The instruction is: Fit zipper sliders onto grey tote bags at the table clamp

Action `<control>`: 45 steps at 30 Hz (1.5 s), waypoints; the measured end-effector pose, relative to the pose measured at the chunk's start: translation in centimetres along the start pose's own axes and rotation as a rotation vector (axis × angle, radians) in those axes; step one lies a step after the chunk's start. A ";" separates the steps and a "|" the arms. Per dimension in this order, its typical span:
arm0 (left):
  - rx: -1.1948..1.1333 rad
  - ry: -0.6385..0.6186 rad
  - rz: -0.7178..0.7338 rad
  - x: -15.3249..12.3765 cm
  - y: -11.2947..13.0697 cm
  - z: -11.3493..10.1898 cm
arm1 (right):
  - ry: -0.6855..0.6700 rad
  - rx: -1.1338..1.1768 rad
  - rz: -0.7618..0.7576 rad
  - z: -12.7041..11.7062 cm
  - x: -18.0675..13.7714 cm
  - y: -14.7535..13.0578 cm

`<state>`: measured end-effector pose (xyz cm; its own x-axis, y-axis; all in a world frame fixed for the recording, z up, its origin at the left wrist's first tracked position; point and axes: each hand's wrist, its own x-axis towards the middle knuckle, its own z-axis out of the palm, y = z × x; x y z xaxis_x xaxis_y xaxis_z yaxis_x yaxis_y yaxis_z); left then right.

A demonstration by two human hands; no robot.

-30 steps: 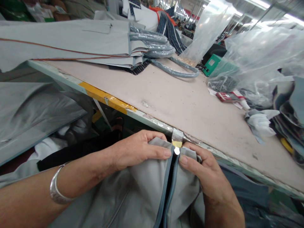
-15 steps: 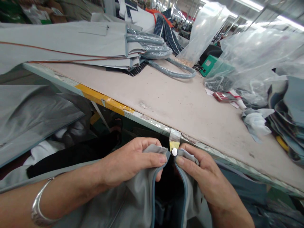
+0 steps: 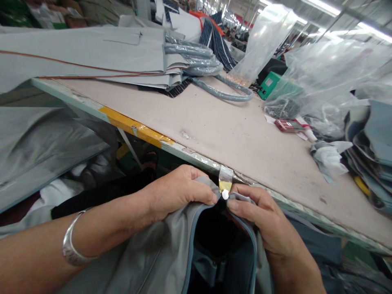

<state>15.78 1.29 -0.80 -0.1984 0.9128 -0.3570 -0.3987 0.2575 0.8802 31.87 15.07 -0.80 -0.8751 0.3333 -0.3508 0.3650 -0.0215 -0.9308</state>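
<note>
A grey fabric bag (image 3: 165, 245) with blue-bound edges hangs at the table's front edge, its mouth gaping and dark inside. Pinched between the thumb and fingers of my left hand (image 3: 183, 190) is the left edge of that mouth. My right hand (image 3: 263, 212) grips the opposite edge the same way. Between my fingertips is a small white piece (image 3: 225, 194), just under a clear and yellow taped tab (image 3: 226, 178) on the table edge. Whether the white piece touches the fabric I cannot tell. A silver bangle (image 3: 73, 241) circles my left wrist.
The table (image 3: 214, 118) slopes across the view, yellow tape along its front edge. Stacked grey bag panels (image 3: 92, 49) with plastic-wrapped handles (image 3: 226, 92) lie at the back left. Right of them are a green box (image 3: 269, 85), clear plastic bags (image 3: 333, 77), a red packet (image 3: 288, 125) and folded fabric (image 3: 376, 134).
My left hand has shifted slightly up and right, rolling so its back shows more. The bag's mouth has spread wider below my hands, showing more of the blue inside. My right hand stays nearly in place.
</note>
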 end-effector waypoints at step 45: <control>0.035 0.048 0.056 0.5 0.1 0.7 | 0.070 0.133 -0.102 0.8 0.4 -0.1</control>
<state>16.32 1.99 -0.70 -0.2628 0.9100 -0.3206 -0.3540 0.2181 0.9095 31.19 14.50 -0.89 -0.8796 0.4046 -0.2502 0.2263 -0.1069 -0.9682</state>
